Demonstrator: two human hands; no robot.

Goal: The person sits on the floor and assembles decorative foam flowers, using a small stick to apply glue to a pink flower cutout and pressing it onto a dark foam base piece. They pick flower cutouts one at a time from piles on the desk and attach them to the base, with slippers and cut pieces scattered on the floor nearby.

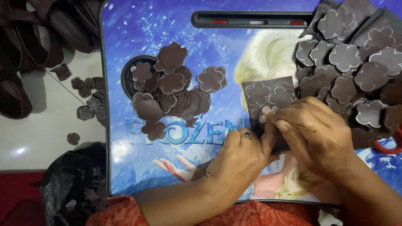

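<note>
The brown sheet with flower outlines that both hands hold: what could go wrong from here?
1. The left hand and right hand pinch the brown sheet close to a thin tool; it might prick a finger.
2. The sheet could tear across a flower outline.
3. The heap of cut flowers spills past the lap tray edge; more may slide to the floor.

Flower cutouts: dark brown, matt, foam-like sheet, pale cut edges. Worktop: glossy printed plastic, smooth. Floor: shiny pale tile. Bag: crinkled black plastic. Ring: metal.
</note>
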